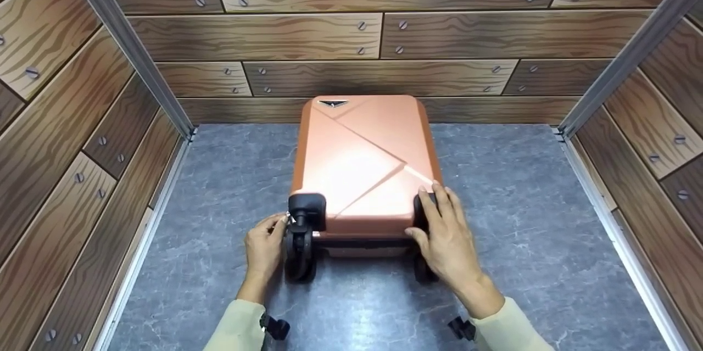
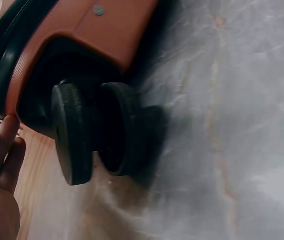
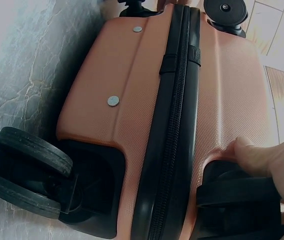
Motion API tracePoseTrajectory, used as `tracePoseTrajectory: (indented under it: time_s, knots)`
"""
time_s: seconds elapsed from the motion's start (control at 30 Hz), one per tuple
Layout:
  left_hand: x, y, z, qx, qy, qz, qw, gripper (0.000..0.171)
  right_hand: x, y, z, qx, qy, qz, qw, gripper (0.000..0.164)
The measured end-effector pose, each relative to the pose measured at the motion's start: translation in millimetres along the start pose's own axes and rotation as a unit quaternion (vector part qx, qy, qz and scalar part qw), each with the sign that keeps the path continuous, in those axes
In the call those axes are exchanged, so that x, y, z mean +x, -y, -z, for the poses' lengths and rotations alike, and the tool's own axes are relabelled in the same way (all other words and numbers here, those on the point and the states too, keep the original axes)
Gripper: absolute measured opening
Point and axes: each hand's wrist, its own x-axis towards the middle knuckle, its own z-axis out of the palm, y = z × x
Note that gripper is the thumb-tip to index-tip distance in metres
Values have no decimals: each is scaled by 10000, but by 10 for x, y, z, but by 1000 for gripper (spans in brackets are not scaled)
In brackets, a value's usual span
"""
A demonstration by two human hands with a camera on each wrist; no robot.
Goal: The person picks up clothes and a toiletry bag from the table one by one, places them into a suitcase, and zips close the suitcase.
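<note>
A rose-gold hard-shell suitcase [image 1: 368,159] lies flat on the floor, its wheeled end toward me. At its near left corner, beside a black wheel [image 1: 300,255], my left hand [image 1: 263,249] pinches a small shiny zipper pull [image 1: 288,216] at the seam. In the left wrist view the fingers [image 2: 4,142] reach the seam next to the twin wheel. My right hand [image 1: 450,244] rests on the near right corner, fingers extended over the top and thumb on the end face. A black zipper [image 3: 174,120] runs along the middle of that end in the right wrist view.
Grey marbled flooring [image 1: 522,219] surrounds the suitcase. Wood-patterned panels [image 1: 313,35] stand at the back and both sides, with metal rails [image 1: 593,175] along the edges. A black wrist device [image 1: 274,327] sits at each sleeve.
</note>
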Motion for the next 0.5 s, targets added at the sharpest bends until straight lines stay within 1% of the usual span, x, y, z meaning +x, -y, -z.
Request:
tracePoseTrajectory:
  time_s: [0.13,0.27,0.4,0.5]
  knots:
    - [45,-16,-7,128,169,327,9992,13,-1,-21,2,29,7,48,10000,81]
    - [77,-27,-8,122,380,592,9974,14,3,-41,12,73,113,-61,9999,82]
    - [113,-31,1,-143,765,1038,9916,19,-3,-81,25,162,141,-166,9996,83]
    - [127,-47,28,-358,1037,1287,9856,25,-21,-127,35,527,2,-164,9985,80]
